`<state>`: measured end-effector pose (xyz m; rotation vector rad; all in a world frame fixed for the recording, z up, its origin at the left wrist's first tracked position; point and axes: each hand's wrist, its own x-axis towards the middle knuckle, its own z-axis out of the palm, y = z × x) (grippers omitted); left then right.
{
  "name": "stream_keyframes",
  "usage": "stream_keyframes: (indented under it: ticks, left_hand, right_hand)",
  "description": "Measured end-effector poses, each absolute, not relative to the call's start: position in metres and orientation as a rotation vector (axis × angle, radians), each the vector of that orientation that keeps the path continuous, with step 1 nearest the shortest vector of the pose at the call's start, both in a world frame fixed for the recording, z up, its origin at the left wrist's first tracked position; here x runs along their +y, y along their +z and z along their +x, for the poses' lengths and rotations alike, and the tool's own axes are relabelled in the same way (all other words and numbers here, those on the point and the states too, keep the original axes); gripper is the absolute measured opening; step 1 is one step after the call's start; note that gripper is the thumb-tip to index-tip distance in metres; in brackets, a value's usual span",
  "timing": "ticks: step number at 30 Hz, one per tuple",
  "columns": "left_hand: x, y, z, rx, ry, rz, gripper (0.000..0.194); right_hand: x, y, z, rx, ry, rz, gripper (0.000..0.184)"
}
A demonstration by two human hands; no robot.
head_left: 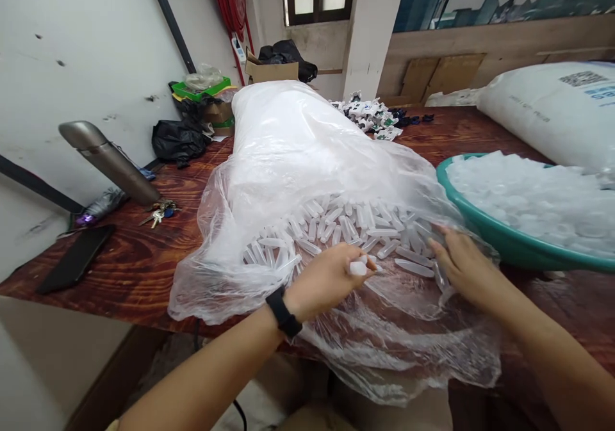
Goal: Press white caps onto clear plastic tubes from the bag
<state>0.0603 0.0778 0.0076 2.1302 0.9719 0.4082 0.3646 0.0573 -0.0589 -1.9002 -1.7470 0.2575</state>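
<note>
My left hand (336, 269), with a black band on its wrist, is closed around a few small translucent plastic tubes (358, 268) whose ends stick out of the fist. It is over the mouth of a large clear plastic bag (298, 130) lying on its side. Many more of these tubes (336, 223) spill loose from the bag onto its spread film. My right hand (459, 258) is at the right side of the pile, thumb and forefinger apart, beside several tubes and the bag's film. Its other fingers are partly hidden.
A green basin (509, 242) heaped with translucent plastic pieces stands at the right, before a full white sack (552, 111). A metal flask (113, 162), keys (157, 214) and a black phone (75, 259) lie at the left. Black-and-white parts (368, 114) are piled behind the bag.
</note>
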Motion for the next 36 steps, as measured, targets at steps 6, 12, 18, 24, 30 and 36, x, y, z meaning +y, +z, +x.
stream_keyframes:
  ticks: [6, 12, 18, 24, 30, 36]
  left_hand:
    - [0.093, -0.011, 0.08, 0.97, 0.147, 2.45, 0.024]
    - [0.082, -0.013, 0.065, 1.025, 0.032, 2.569, 0.02]
    - [0.072, -0.014, 0.042, 1.074, 0.054, 2.559, 0.022]
    - [0.064, -0.013, 0.025, 1.128, 0.195, 2.43, 0.013]
    - [0.046, -0.002, 0.022, 1.097, 0.427, 1.996, 0.03]
    - [0.038, -0.004, 0.031, 0.942, 0.478, 1.254, 0.057]
  right_hand:
    - [0.088, -0.066, 0.362, -1.766, 0.325, -1.994, 0.04]
    - [0.113, -0.073, 0.297, -1.853, 0.355, -1.925, 0.046]
    - [0.11, -0.067, 0.233, -2.049, 0.377, -1.709, 0.054]
    - [0.092, -0.056, 0.296, -2.069, 0.195, -1.805, 0.056]
    - [0.059, -0.058, 0.388, -2.114, -0.049, -1.947, 0.049]
    - [0.051, -0.074, 0.355, -2.261, -0.013, -1.852, 0.049]
